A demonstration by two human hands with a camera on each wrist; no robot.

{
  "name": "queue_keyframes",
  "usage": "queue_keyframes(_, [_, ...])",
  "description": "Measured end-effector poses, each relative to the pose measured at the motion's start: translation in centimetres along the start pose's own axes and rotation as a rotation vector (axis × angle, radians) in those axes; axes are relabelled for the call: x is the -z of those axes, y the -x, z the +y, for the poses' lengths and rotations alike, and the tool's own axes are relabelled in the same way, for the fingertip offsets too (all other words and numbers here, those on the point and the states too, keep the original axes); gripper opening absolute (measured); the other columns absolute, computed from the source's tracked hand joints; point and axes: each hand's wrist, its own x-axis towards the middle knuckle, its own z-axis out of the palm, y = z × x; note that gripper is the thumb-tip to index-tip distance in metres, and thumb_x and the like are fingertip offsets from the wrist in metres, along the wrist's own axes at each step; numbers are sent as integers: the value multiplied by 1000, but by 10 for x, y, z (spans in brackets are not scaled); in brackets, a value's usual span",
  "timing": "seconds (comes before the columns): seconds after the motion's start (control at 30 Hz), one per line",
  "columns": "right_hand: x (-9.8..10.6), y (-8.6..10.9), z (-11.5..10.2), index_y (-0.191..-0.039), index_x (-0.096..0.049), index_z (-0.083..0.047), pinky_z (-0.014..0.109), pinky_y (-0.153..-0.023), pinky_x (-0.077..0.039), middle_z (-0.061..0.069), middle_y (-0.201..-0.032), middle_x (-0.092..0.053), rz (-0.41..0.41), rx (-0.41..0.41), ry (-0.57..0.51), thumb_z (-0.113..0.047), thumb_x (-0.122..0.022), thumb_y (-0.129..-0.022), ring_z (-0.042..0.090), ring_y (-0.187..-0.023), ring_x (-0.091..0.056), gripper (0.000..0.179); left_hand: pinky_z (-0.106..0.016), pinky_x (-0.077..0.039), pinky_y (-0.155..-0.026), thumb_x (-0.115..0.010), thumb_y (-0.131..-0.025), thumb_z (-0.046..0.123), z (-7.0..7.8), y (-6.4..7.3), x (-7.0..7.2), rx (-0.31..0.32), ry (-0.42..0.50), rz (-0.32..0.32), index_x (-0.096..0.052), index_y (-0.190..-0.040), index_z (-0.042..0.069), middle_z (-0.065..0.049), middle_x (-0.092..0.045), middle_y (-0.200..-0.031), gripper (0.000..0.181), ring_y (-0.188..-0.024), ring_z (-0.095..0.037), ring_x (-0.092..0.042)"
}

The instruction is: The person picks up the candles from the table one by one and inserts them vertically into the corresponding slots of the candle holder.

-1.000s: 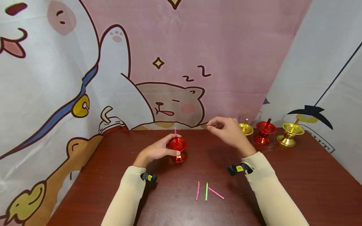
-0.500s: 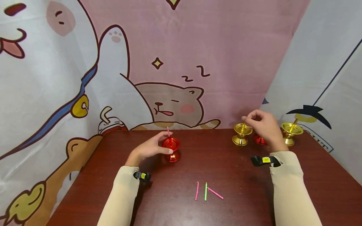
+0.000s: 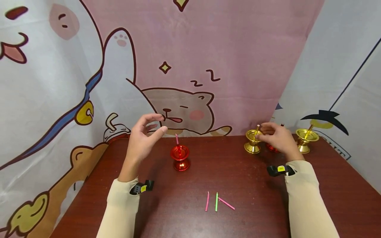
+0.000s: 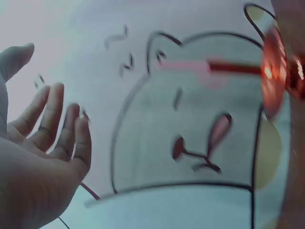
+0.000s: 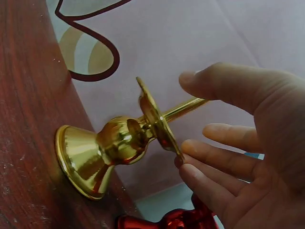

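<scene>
The right hand (image 3: 278, 137) is the one nearer the left-hand gold candle holder (image 3: 252, 147), which lies directly to its left on the brown table (image 3: 238, 178). This holder stands upright with its long axis vertical, so its slim gold tube (image 5: 183, 109) rises into the gap between thumb and fingers. That hand is loosely spread, grasping nothing: the thumb sits apart from the index finger, while the other fingertips (image 5: 189, 146) lie at the dish rim, touching it or just beside it; I cannot tell which. The left hand (image 3: 141, 143) is released, fingers and thumb parted in the air, to the left of and above the front red candle holder (image 3: 181, 163), and apart from it. A pink candle (image 3: 177, 139) stands in that holder's tube. No candle shows in the left-hand gold tube. Partly behind the right hand is a second red candle holder (image 3: 273, 148), with another gold candle holder (image 3: 303, 145) to its right; whether their tubes contain anything is unclear. Two pink birthday candles (image 3: 207, 201) and a green one (image 3: 216, 201) lie loose in front.
</scene>
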Motion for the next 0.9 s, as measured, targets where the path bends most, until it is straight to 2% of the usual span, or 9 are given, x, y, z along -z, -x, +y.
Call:
queue_keyframes(0.03, [-1, -1, 0, -152, -53, 8, 64, -108, -51, 34, -143, -65, -10, -4, 3, -36, -80, -103, 50, -133, -63, 72, -40, -54, -105, -83, -94, 3, 6, 1, -3, -34, -7, -14, -70, -129, 0, -11, -74, -126, 38, -121, -25, -66])
queue_keyframes(0.1, [-2, -2, -1, -153, -51, 9, 67, -111, -48, 36, -145, -62, -27, -5, 21, -36, -81, -102, 52, -134, -61, 74, -37, -57, -99, -84, -94, 3, 17, 4, -11, -89, -21, -82, -72, -124, 2, -10, -76, -119, 33, -112, -26, -70])
queue_keyframes(0.2, [-4, -3, -2, -154, -52, 8, 69, -112, -46, 36, -147, -61, -33, 3, 62, -36, -83, -100, 53, -135, -60, 76, -36, -61, -87, -85, -95, 8, 27, 11, -30, -104, -72, -233, -75, -119, 7, -1, -78, -108, 26, -99, -20, -73])
queue_keyframes(0.3, [-7, -4, -3, -153, -52, 8, 69, -111, -46, 37, -147, -60, -37, 1, 90, -37, -85, -98, 55, -134, -60, 79, -39, -60, -80, -85, -95, 14, 26, 18, -56, -96, -111, -395, -77, -112, 12, 6, -78, -97, 18, -88, -13, -72])
queue_keyframes(0.4, [-11, -4, -4, -155, -50, 9, 70, -110, -47, 39, -147, -58, -44, -16, 102, -39, -85, -97, 56, -133, -59, 83, -36, -60, -78, -85, -96, 17, 17, 25, -79, -69, -111, -549, -76, -110, 14, 10, -75, -93, 18, -85, -7, -70])
queue_keyframes(0.53, [-15, -4, -3, -157, -46, 11, 71, -110, -46, 41, -148, -56, -60, -32, 96, -39, -83, -98, 58, -133, -57, 86, -32, -60, -79, -86, -96, 20, -1, 32, -99, -10, -95, -698, -71, -118, 15, 10, -73, -95, 27, -84, -4, -69])
queue_keyframes(0.67, [-18, -4, -1, -159, -43, 12, 71, -110, -47, 40, -150, -54, -76, -44, 68, -37, -82, -98, 57, -132, -57, 87, -27, -59, -81, -88, -93, 19, -17, 38, -105, 74, -108, -824, -70, -116, 15, 10, -72, -91, 30, -83, -5, -68])
queue_keyframes(0.77, [-20, -5, 0, -160, -41, 12, 70, -111, -47, 40, -152, -52, -90, -58, 43, -36, -81, -99, 57, -133, -56, 87, -22, -54, -74, -91, -91, 22, -25, 43, -106, 164, -195, -957, -72, -105, 15, 13, -71, -84, 24, -78, -4, -66])
queue_keyframes(0.9, [-20, -5, 1, -162, -39, 12, 69, -112, -47, 40, -153, -51, -101, -70, 21, -35, -80, -100, 56, -135, -55, 88, -21, -47, -62, -94, -86, 33, -29, 53, -111, 244, -408, -1095, -74, -82, 22, 16, -69, -71, 23, -69, -2, -60])
